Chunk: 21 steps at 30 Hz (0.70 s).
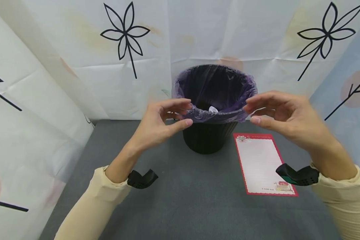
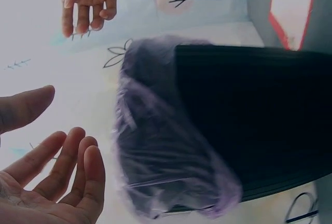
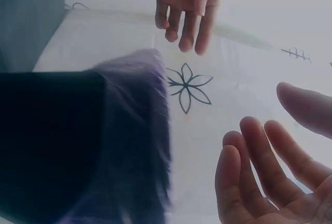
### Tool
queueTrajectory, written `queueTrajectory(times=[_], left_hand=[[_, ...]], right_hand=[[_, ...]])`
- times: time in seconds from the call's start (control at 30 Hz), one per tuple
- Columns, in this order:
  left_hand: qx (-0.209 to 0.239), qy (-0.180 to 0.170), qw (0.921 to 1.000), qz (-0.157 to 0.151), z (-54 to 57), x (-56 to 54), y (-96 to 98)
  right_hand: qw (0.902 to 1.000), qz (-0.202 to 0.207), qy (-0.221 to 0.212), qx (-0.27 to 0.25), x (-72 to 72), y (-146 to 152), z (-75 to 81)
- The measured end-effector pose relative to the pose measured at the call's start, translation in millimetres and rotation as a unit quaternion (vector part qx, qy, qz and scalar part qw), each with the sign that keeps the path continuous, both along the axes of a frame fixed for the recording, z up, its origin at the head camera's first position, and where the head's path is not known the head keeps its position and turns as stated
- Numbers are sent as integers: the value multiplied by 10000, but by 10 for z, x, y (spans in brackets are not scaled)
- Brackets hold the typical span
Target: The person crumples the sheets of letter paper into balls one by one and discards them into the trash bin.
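A black trash bin (image 1: 208, 138) stands at the back of the table, lined with a thin purple plastic bag (image 1: 219, 116) folded over its rim. Inside lies a small white crumpled scrap (image 1: 213, 109). My left hand (image 1: 168, 116) hovers by the bin's left front rim, thumb and fingers apart. On the other side my right hand (image 1: 283, 111) is held up near the right rim, its fingers loosely bent around air. Both wrist views show gaps between the hands and the bag (image 2: 161, 146), and nothing in either palm.
A red-bordered sheet of letter paper (image 1: 262, 163) lies flat on the dark grey table (image 1: 183, 206), right of the bin. White cloth walls (image 1: 78, 90) with flower drawings close in the back and sides. Each wrist wears a black device (image 1: 142, 179).
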<state>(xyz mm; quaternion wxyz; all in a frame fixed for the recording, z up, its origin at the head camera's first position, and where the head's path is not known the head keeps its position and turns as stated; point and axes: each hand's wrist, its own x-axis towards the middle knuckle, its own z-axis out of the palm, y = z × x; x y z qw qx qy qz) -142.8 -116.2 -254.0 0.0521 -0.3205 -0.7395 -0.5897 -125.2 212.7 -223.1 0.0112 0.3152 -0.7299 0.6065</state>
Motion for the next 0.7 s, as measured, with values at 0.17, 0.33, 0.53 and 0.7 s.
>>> queueTrajectory(times=[0.17, 0.33, 0.53, 0.7], left_hand=[[55, -135, 9999, 72, -258, 155, -30], [80, -303, 9994, 158, -483, 256, -23], [176, -507, 9984, 179, -697, 321, 30], [201, -608, 9978, 183, -844, 334, 73]], right_hand=[[9999, 88, -67, -83, 104, -6, -279], [9997, 209, -84, -76, 155, -71, -578], [9992, -72, -361, 166, 188, -142, -876], [9984, -181, -535, -3, 196, -157, -1057]])
